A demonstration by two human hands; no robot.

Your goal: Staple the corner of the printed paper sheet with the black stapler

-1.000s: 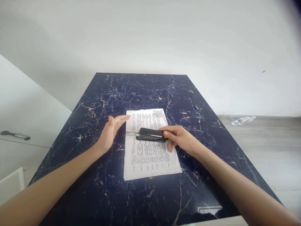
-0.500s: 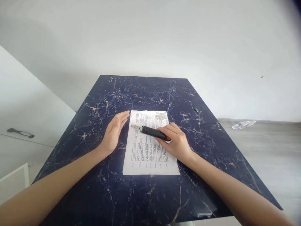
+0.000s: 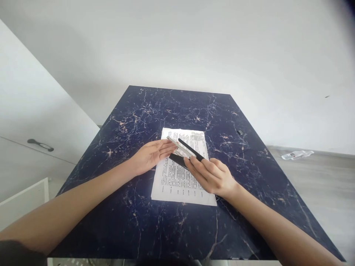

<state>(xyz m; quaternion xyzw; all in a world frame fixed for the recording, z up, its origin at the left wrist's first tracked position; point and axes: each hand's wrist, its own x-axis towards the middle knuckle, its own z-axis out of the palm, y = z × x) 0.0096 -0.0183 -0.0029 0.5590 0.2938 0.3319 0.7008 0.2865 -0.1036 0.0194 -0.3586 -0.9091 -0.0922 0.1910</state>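
A black stapler (image 3: 196,152) with a silver metal magazine (image 3: 179,145) is spread apart, its black cover, metal strip and black base fanned out. My right hand (image 3: 216,175) is closed round its rear end, holding it tilted above the paper. At the far end of the metal strip is my left hand (image 3: 151,155), its fingers stretched out and the fingertips meeting the strip; whether they press on it I cannot tell. Under the stapler lie printed sheets of paper (image 3: 172,194), partly hidden by both hands.
The dark blue marbled table (image 3: 172,232) stands against a white wall. Toward its right edge lies a small dark object (image 3: 240,132). A clear plastic packet (image 3: 298,154) is on the floor at right. A white cabinet with a black handle (image 3: 40,145) stands at left.
The stapler was lying closed-up across the paper in my right hand; now it is spread open and tilted. My left hand has moved right, from beside the sheet to the stapler's end.
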